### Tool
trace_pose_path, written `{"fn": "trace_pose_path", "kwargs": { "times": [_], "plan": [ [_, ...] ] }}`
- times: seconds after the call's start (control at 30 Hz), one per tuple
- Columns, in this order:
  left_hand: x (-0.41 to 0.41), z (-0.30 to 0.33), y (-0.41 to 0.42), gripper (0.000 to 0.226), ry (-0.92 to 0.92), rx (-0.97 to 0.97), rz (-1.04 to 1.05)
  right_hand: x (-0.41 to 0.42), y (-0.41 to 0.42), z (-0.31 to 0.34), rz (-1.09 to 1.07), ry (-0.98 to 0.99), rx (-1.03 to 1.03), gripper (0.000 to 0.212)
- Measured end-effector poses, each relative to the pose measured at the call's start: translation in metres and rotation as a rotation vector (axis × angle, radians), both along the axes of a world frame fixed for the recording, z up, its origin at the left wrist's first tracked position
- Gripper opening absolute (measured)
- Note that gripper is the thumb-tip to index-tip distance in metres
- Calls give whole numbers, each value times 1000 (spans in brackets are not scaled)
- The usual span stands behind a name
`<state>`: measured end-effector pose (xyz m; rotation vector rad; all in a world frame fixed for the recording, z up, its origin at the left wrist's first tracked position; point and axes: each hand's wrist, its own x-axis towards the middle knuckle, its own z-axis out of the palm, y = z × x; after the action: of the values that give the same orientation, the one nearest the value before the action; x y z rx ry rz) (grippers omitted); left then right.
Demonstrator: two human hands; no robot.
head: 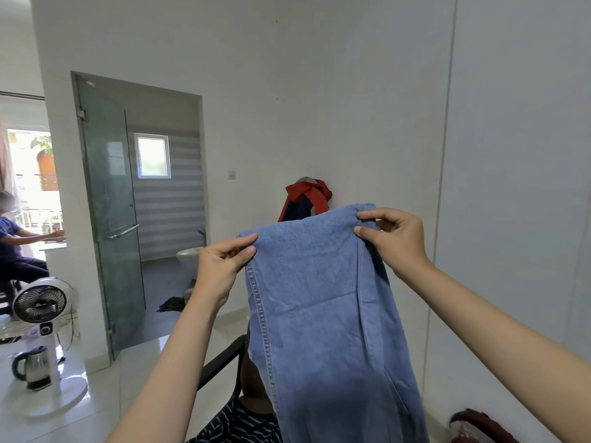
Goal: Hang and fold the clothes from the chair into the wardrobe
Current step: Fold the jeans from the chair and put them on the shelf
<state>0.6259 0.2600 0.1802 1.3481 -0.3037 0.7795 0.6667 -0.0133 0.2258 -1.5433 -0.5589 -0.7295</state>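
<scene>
I have both hands up in front of me, holding the blue jeans (323,308) by their top edge. My left hand (220,266) pinches the corner at 9 o'clock, thumb and fingers curled on the denim; my right hand (393,238) pinches the corner at 2 o'clock. The jeans hang straight down toward 6 o'clock, over the black chair (220,362). A dark striped garment (236,423) lies on the chair, and a red jacket (307,199) hangs behind at 12 o'clock.

one head-worn wide-angle view looks forward, close on raised jeans (323,314), white wall (351,91) behind.
</scene>
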Motion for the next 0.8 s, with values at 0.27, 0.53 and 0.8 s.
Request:
{"fn": "trace_pose_path", "kwargs": {
  "times": [0.27,0.53,0.8],
  "plan": [
    [4,-21,-2,41,83,-21,-121,-3,10,12,17,35,51,30],
    [13,-43,-25,35,214,22,-235,6,5,24,26,19,71,31],
    [22,-10,-45,38,182,-106,-254,16,-24,21,24,19,72,27]
  ]
}}
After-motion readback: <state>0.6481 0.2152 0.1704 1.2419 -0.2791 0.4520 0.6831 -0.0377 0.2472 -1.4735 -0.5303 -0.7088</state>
